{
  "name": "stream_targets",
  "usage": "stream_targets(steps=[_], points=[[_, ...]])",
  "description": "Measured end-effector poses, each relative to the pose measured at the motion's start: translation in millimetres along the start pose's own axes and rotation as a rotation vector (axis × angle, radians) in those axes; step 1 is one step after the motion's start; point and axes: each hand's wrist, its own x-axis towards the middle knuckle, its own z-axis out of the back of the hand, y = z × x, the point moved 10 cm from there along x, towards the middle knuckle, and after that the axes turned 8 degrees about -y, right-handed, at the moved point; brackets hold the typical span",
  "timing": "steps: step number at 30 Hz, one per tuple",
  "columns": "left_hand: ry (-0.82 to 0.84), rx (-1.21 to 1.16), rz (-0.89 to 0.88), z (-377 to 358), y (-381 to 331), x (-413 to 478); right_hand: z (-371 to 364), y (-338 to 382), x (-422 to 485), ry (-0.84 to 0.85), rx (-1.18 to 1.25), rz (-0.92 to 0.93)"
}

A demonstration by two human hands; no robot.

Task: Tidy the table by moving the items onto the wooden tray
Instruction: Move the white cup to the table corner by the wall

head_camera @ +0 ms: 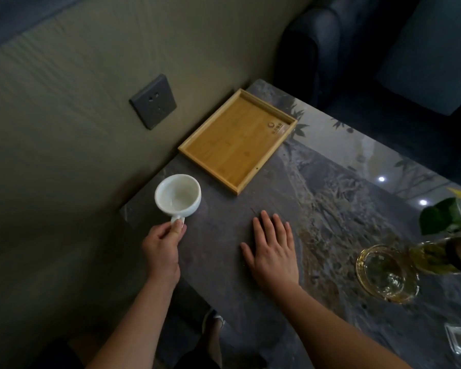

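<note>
Left hand (162, 245) grip pinching cup (178, 196) handle; cup just short of tray (264, 164) near corner, tray bare. Right hand (273, 249) flat on bench (330, 198), fingers spread. Advice: lift clear of tray rim, keep cup level, set down well inside.

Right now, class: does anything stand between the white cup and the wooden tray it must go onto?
Nothing visible does. The left hand pinches the white cup by its handle, and only bare table separates it from the wooden tray, which holds nothing.
</note>
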Motion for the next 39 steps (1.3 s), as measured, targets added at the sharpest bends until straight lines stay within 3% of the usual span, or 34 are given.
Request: stream_targets(steps=[14, 20, 26, 29, 34, 39], points=[[-0.019, 0.311, -0.124, -12.8, -1.0, -0.1, 0.8, -0.2, 0.6, 0.001, -0.031, 0.004], [0.066, 0.623, -0.370, -18.0, -20.7, -7.1, -1.2, -0.9, 0.6, -0.002, -0.045, 0.002], [0.030, 1.102, -0.805, -15.1, -14.2, -34.2, 13.6, 2.5, 5.1, -0.014, 0.029, -0.047], [0.068, 1.249, -0.840, -25.1, 2.6, -37.8, 29.4, 27.1, 27.8, -0.052, 0.161, -0.012], [0.064, 1.247, -0.875, -22.8, 5.8, -35.9, 24.4, 100.8, 65.7, 0.063, 0.462, 0.023], [0.050, 1.207, -0.959, -21.7, 6.9, -43.2, 9.1, 134.1, 76.7, 0.121, 0.546, 0.038]])
